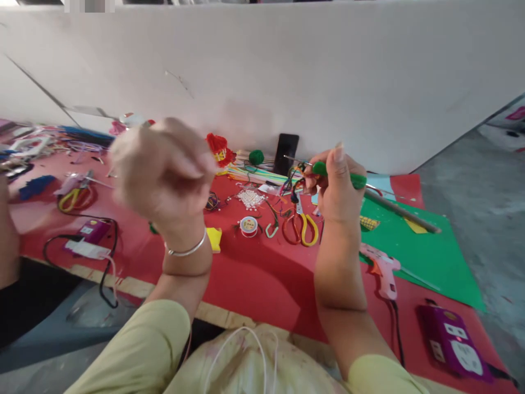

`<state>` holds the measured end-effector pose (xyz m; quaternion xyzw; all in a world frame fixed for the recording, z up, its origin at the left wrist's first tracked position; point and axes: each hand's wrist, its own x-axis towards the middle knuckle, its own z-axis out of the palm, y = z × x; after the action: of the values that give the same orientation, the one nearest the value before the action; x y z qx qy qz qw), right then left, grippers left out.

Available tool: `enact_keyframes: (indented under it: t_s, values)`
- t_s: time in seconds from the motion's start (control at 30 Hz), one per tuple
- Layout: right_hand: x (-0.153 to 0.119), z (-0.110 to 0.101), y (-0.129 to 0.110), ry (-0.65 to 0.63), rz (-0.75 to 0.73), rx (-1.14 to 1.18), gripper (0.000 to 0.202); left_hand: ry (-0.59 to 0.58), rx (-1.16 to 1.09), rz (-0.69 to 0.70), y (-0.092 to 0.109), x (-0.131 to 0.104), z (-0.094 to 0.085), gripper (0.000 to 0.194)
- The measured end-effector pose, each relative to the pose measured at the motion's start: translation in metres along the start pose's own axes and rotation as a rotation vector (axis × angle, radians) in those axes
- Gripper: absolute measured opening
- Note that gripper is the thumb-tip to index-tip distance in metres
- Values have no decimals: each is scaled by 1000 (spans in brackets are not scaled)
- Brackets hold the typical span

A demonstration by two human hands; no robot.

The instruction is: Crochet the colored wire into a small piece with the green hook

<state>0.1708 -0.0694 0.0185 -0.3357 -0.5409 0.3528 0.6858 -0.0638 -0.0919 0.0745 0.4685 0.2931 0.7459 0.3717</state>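
My right hand [338,183] is closed round the green handle of a crochet hook [320,168], its thin metal shaft pointing left. Dark, multicoloured yarn [298,178] hangs by the fingertips of that hand. Raised on the other side, my left hand [164,169] is curled closed and smeared by motion; whatever its fingers hold is hidden. Below and between the hands lie a thread spool [249,226], a heap of white beads [250,199] and scissors [303,227] with red and yellow handles. A yellow piece [214,239] sits beside my left wrist.
At the right, a pink glue gun [382,268] rests by a green sheet [435,251], with a purple power box [453,342] nearer me. A phone [286,153] leans on the white wall [328,71]. Left are another purple box [93,231], cables, and a person's arm [7,235].
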Motion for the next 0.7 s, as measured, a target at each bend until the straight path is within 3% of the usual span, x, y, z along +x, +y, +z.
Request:
enact_keyframes:
  t_s: [0.1, 0.23, 0.3, 0.33, 0.57, 0.7]
  values:
    - [0, 2, 2, -29, 18, -22, 56, -65, -2, 258, -3, 13, 25, 57]
    - [1, -1, 4, -3, 20, -57, 58, -186, -115, 485, -1, 36, 36, 53]
    - [2, -2, 6, 19, 33, -92, 58, -115, -144, 641, -9, 39, 35, 57]
    - [3, -3, 7, 27, 41, -107, 58, -93, -151, 652, -16, 38, 34, 57]
    - [5, 0, 8, 58, 76, -83, 56, -149, -100, 219, -60, 46, 31, 53]
    - [3, 1, 4, 37, 108, -68, 58, -110, -136, 45, -76, 54, 17, 53]
